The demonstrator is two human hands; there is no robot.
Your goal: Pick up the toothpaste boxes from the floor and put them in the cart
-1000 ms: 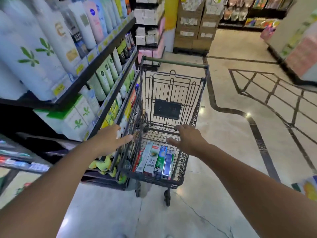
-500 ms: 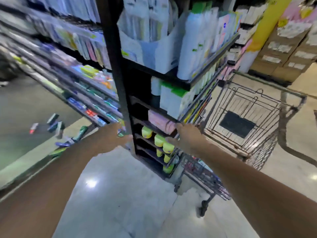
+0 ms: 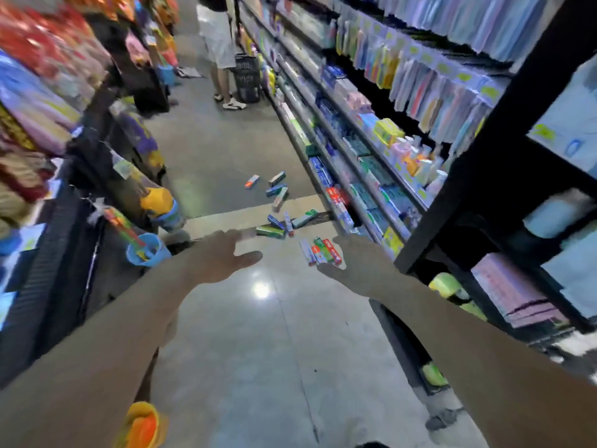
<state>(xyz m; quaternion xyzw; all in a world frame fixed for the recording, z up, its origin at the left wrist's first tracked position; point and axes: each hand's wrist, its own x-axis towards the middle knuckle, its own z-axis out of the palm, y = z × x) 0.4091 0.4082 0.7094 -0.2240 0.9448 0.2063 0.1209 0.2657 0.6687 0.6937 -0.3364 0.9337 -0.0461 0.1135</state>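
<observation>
Several toothpaste boxes lie scattered on the aisle floor ahead. A tight cluster of red, green and white boxes (image 3: 320, 251) lies nearest, just left of my right hand (image 3: 358, 265). A green box (image 3: 270, 231) and several more (image 3: 292, 218) lie a little farther. Another group (image 3: 276, 186) sits deeper in the aisle. My left hand (image 3: 223, 257) is stretched forward, fingers spread, holding nothing. My right hand is also out in front, relaxed and empty. The cart is out of view.
Shelving with toothpaste and toiletries (image 3: 371, 163) lines the right side; a black shelf end (image 3: 465, 195) stands close on the right. Toy and snack racks (image 3: 64, 140) line the left. A person (image 3: 223, 56) stands beside a black basket (image 3: 248, 79) far down the aisle.
My view has swung left from the cart to the aisle with the scattered boxes. Both hands have left the cart and now reach forward empty.
</observation>
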